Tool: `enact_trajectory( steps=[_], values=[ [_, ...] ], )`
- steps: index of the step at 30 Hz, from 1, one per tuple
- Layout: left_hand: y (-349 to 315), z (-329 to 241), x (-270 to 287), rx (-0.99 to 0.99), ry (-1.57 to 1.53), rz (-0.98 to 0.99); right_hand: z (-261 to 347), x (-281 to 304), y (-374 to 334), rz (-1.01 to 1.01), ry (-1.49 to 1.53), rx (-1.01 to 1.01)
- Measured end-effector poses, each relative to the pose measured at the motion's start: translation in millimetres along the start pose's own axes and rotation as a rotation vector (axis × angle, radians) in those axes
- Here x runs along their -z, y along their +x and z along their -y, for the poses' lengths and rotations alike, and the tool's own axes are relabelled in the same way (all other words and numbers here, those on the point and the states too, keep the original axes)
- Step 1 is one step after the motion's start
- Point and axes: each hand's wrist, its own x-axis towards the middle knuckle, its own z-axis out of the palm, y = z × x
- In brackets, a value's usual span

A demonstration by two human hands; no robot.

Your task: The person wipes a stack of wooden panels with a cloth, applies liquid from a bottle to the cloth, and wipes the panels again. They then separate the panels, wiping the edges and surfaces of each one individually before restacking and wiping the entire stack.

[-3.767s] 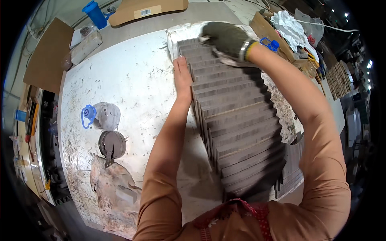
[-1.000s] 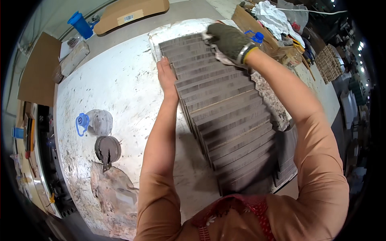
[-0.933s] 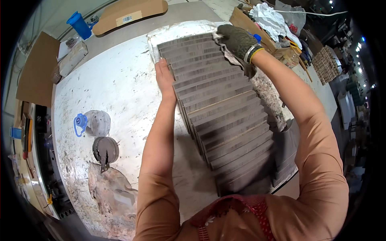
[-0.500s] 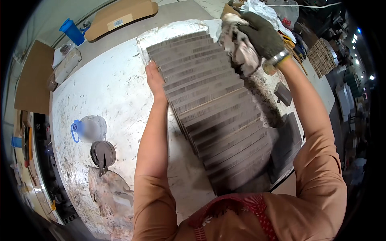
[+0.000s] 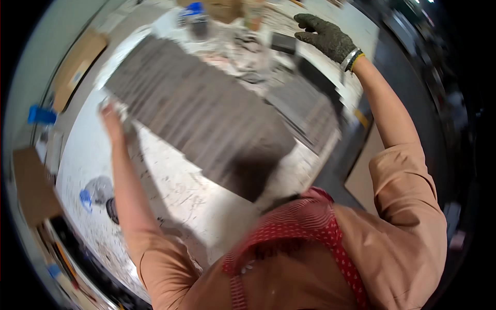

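One board stack has the left hand at its left, grip too blurred to tell; the gloved right hand, unclenched, hangs right of it.

1. Right gloved hand now off the stack of grey-brown panels, out to the right, fingers spread, holding nothing that I can see.
2. Rag gone from its grip; seems to lie crumpled right of the stack, blurred.
3. Person's gaze swung right; smaller panel pile now in fuller sight.
4. Dark block, beside the right forearm earlier, now clear of it.
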Motion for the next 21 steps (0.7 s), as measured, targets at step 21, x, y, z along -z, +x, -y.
enact_trajectory(
  steps=[21],
  values=[
    [-254.3, -208.9, -341.1, -0.552, 0.918, 0.929, -132.3, -120.4, -328.6, -0.063, 1.341, -0.691]
  ],
)
